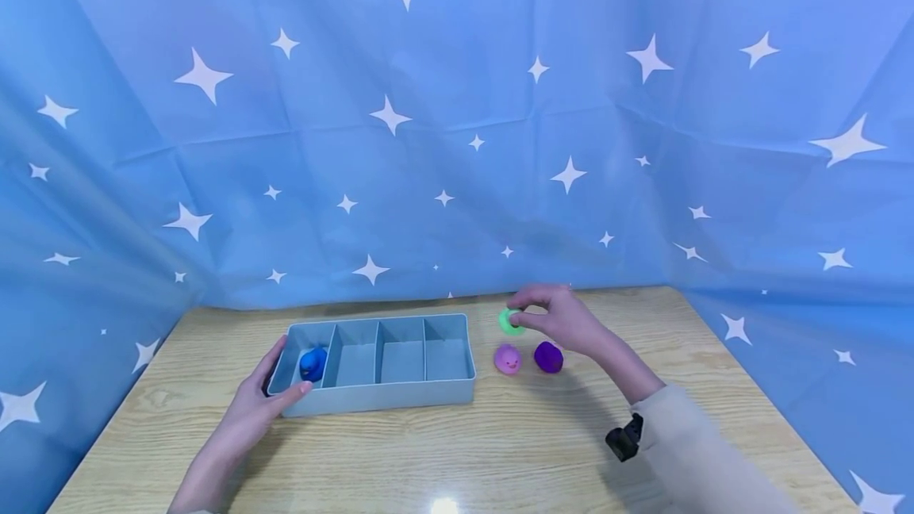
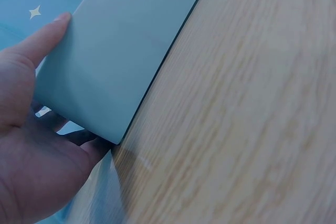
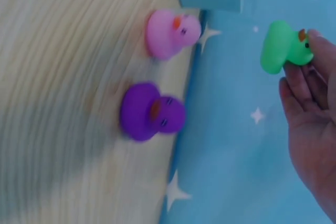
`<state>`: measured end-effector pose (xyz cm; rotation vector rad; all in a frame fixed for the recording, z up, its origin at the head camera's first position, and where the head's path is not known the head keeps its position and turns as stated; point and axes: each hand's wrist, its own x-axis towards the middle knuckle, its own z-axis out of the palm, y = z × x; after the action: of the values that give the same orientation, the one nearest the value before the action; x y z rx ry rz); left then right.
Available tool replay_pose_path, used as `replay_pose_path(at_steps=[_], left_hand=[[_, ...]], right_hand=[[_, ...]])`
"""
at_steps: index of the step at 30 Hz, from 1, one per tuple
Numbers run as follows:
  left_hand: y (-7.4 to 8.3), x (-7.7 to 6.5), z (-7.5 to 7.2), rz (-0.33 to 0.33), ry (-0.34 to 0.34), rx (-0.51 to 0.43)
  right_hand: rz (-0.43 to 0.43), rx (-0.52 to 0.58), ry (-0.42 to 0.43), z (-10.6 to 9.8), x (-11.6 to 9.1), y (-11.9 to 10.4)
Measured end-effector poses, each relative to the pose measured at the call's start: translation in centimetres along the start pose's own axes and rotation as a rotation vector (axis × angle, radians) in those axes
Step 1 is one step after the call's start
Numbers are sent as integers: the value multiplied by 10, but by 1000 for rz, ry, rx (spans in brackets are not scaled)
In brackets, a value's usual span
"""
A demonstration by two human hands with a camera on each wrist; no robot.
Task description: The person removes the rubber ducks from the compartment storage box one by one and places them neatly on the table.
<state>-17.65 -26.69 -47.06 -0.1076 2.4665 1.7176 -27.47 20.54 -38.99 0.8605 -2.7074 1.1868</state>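
Note:
My right hand (image 1: 567, 324) pinches a green rubber duck (image 3: 277, 48) by its head, between thumb and fingers. In the right wrist view the duck is held up off the tabletop. Below it, a pink rubber duck (image 1: 508, 360) and a purple rubber duck (image 1: 548, 358) sit side by side on the table. My left hand (image 1: 250, 407) grips the left end of a grey-blue divided box (image 1: 385, 397), thumb at the front rim and fingers round the end wall. A blue rubber duck (image 1: 312, 364) lies in the box's leftmost compartment; the other compartments hold nothing.
The wooden table (image 1: 400, 458) carries the box left of centre and the loose ducks just right of it. A blue curtain with white stars (image 1: 457, 101) hangs behind and along both sides. A black device (image 1: 624, 439) is strapped at my right wrist.

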Motion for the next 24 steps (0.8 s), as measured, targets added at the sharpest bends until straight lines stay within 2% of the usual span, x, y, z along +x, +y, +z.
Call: replay_pose_path(at_steps=[9, 14, 24], left_hand=[[2, -1, 0, 11, 4, 1], [0, 0, 1, -1, -2, 7], [2, -1, 1, -23, 5, 24]], right_hand=[[53, 43, 49, -22, -26, 33], [77, 29, 65, -32, -40, 46], [83, -36, 93, -40, -58, 62]])
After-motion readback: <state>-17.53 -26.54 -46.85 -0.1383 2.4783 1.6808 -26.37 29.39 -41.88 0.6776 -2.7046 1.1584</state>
